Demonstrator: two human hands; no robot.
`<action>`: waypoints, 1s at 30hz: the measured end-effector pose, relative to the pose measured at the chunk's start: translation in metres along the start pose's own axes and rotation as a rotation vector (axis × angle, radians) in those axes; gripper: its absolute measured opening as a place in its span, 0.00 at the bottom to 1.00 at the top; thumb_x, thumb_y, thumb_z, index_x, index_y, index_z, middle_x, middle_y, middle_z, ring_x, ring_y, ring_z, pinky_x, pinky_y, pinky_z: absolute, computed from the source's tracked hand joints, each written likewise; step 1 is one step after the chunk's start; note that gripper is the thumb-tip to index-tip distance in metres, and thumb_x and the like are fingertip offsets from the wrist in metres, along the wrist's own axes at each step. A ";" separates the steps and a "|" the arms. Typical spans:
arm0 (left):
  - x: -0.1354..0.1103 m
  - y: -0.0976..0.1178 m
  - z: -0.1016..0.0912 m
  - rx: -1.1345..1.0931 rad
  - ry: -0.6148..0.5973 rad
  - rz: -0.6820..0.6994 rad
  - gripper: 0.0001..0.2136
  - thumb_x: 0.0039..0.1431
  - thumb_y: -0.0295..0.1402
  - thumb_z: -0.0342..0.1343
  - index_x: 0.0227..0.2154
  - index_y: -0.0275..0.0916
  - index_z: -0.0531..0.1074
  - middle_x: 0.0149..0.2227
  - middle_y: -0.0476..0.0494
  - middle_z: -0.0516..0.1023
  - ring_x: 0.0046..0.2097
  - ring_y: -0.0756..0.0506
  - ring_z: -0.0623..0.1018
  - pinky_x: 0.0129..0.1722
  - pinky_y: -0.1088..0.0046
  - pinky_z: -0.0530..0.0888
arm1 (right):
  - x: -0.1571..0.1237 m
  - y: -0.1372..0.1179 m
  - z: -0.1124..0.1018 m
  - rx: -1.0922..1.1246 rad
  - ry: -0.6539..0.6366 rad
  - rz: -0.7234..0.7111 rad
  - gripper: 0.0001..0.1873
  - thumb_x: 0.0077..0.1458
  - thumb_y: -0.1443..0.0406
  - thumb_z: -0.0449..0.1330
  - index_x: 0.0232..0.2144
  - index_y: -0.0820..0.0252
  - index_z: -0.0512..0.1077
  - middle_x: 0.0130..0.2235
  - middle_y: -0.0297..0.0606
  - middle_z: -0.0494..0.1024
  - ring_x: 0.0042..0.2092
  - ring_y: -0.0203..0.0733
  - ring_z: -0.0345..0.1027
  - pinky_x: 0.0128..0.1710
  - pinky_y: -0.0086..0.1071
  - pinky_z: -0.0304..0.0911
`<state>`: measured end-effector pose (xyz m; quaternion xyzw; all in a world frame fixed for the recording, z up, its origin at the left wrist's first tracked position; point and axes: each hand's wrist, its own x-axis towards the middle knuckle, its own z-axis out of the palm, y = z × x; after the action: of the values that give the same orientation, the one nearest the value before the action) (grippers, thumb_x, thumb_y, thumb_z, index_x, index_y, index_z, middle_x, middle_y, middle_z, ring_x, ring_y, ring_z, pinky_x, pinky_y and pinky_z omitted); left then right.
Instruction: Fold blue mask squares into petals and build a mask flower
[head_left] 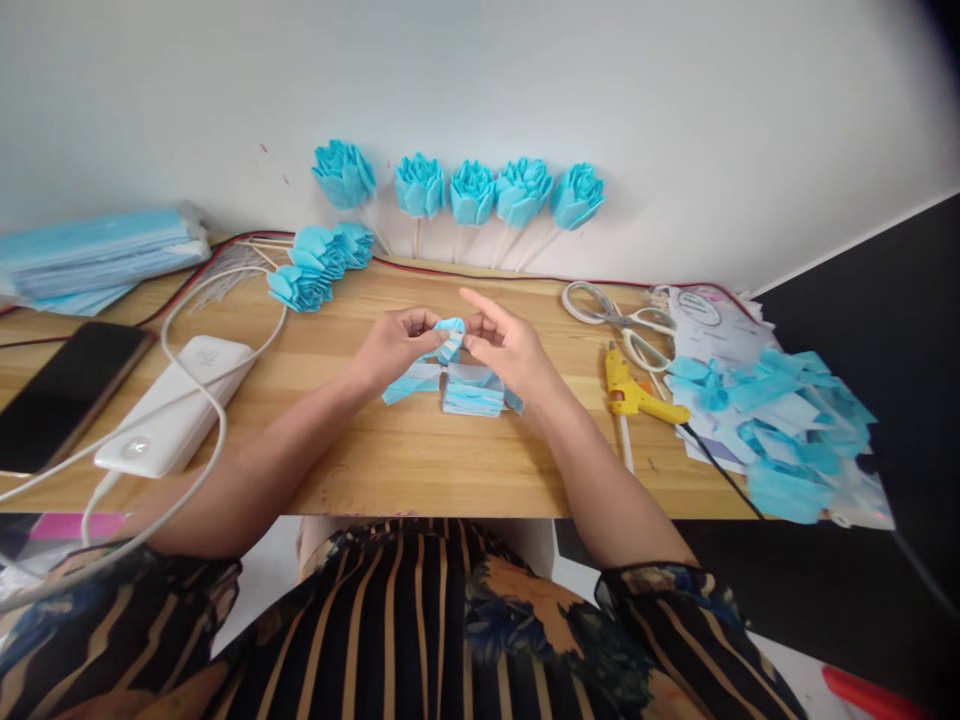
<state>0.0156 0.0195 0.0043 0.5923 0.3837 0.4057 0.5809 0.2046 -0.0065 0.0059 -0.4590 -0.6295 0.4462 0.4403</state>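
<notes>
Between my two hands is a small piece of light blue fabric (451, 338), curled and partly folded. My left hand (399, 345) pinches its left side between thumb and fingers. On its right side, the thumb and fingers of my right hand (507, 345) are closed on it, with the index finger stretched out. Just below my hands, a stack of cut blue-and-white strips (474, 392) lies on the table. A loose blue piece (411, 382) lies left of the stack, under my left hand.
Several blue fabric flowers on sticks (472, 193) lean against the wall; more flowers (315, 265) lie left. A phone (71, 395), white power bank (176, 405) with cable, and blue sheets (105, 255) sit left. Scissors (626, 320), yellow glue gun (630, 388) and scraps (795, 420) lie right.
</notes>
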 end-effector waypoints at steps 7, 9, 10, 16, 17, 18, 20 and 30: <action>-0.001 -0.002 0.002 0.011 -0.019 0.010 0.13 0.47 0.40 0.68 0.25 0.35 0.74 0.24 0.50 0.74 0.26 0.53 0.69 0.26 0.76 0.64 | 0.001 -0.001 -0.004 -0.021 0.052 0.003 0.32 0.53 0.62 0.63 0.61 0.59 0.70 0.37 0.34 0.79 0.36 0.36 0.71 0.37 0.32 0.69; -0.001 -0.002 0.002 0.010 -0.027 0.006 0.13 0.47 0.40 0.68 0.26 0.35 0.75 0.24 0.51 0.74 0.26 0.53 0.68 0.26 0.76 0.64 | 0.002 0.000 -0.003 -0.014 0.062 0.011 0.30 0.54 0.63 0.62 0.60 0.58 0.71 0.36 0.33 0.79 0.35 0.36 0.71 0.39 0.33 0.70; -0.001 -0.002 0.002 0.003 -0.026 0.003 0.13 0.48 0.40 0.68 0.26 0.35 0.75 0.24 0.51 0.74 0.25 0.53 0.68 0.26 0.76 0.64 | 0.002 0.000 -0.003 0.006 0.063 0.013 0.29 0.55 0.63 0.61 0.60 0.56 0.71 0.37 0.33 0.80 0.37 0.37 0.72 0.41 0.34 0.70; -0.001 -0.002 0.000 -0.065 0.014 0.021 0.15 0.48 0.43 0.70 0.28 0.36 0.76 0.27 0.50 0.76 0.28 0.51 0.72 0.30 0.75 0.68 | 0.001 -0.004 0.000 0.093 0.061 0.015 0.28 0.56 0.60 0.63 0.59 0.53 0.70 0.36 0.34 0.80 0.39 0.41 0.74 0.43 0.38 0.72; -0.001 -0.003 0.000 -0.067 0.010 0.030 0.15 0.49 0.44 0.70 0.28 0.36 0.77 0.27 0.50 0.76 0.28 0.51 0.72 0.31 0.74 0.68 | 0.001 -0.004 0.001 0.075 0.067 0.005 0.29 0.55 0.60 0.64 0.59 0.53 0.70 0.35 0.33 0.79 0.37 0.40 0.72 0.41 0.37 0.71; 0.000 -0.003 0.000 -0.071 0.008 0.042 0.16 0.50 0.45 0.70 0.28 0.36 0.77 0.27 0.49 0.76 0.29 0.51 0.72 0.31 0.74 0.68 | 0.001 -0.003 0.001 0.056 0.085 -0.010 0.29 0.54 0.60 0.64 0.59 0.53 0.70 0.34 0.32 0.78 0.36 0.39 0.71 0.40 0.36 0.71; 0.002 -0.003 0.000 -0.121 0.032 0.060 0.19 0.54 0.51 0.66 0.29 0.37 0.77 0.27 0.49 0.76 0.29 0.50 0.72 0.32 0.74 0.69 | 0.001 -0.004 -0.001 0.038 0.155 -0.044 0.28 0.54 0.61 0.63 0.58 0.53 0.70 0.33 0.32 0.76 0.35 0.38 0.70 0.39 0.35 0.70; 0.006 0.006 -0.007 -0.543 -0.104 -0.129 0.25 0.51 0.47 0.69 0.20 0.40 0.58 0.20 0.55 0.62 0.25 0.52 0.69 0.30 0.74 0.68 | 0.001 -0.013 -0.009 0.026 0.338 -0.050 0.23 0.54 0.63 0.60 0.54 0.52 0.72 0.33 0.33 0.73 0.37 0.40 0.69 0.39 0.35 0.69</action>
<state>0.0114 0.0275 0.0108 0.4091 0.2677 0.4250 0.7618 0.2109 -0.0063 0.0205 -0.5058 -0.5521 0.3598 0.5567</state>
